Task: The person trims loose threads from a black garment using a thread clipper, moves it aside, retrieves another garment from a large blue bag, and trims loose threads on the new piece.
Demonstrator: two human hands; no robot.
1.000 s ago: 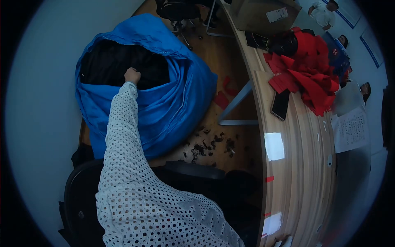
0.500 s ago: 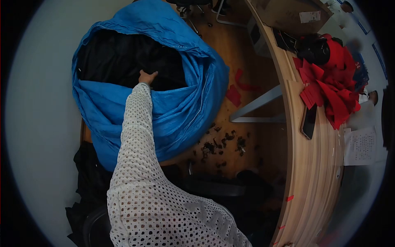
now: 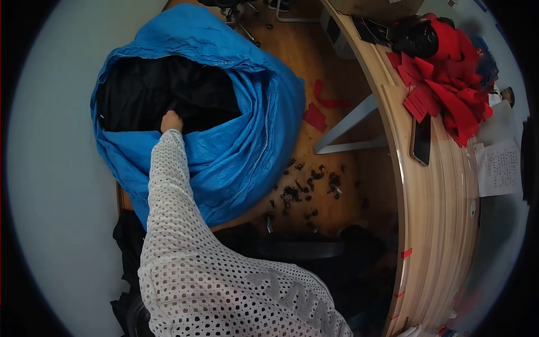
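My left hand [image 3: 172,121] reaches out in a white openwork knit sleeve [image 3: 168,174]. It is closed at the near edge of the mouth of a large blue woven-plastic sack [image 3: 224,163]. Black fabric [image 3: 140,90] fills the sack, and a fold of it rises at my fingers, which are shut on it. My fingertips are hidden in the dark cloth. My right hand does not show.
At the right runs a long wooden table [image 3: 432,224] with a phone [image 3: 421,140], a heap of red cloth [image 3: 449,95] and a handwritten sheet [image 3: 498,168]. Dark scraps [image 3: 297,194] and red pieces [image 3: 315,117] lie on the floor. A wall [image 3: 56,168] stands left.
My left hand has gone from spread fingers to a closed grip on the black fabric. The view has shifted slightly, and the hand now appears further left and lower.
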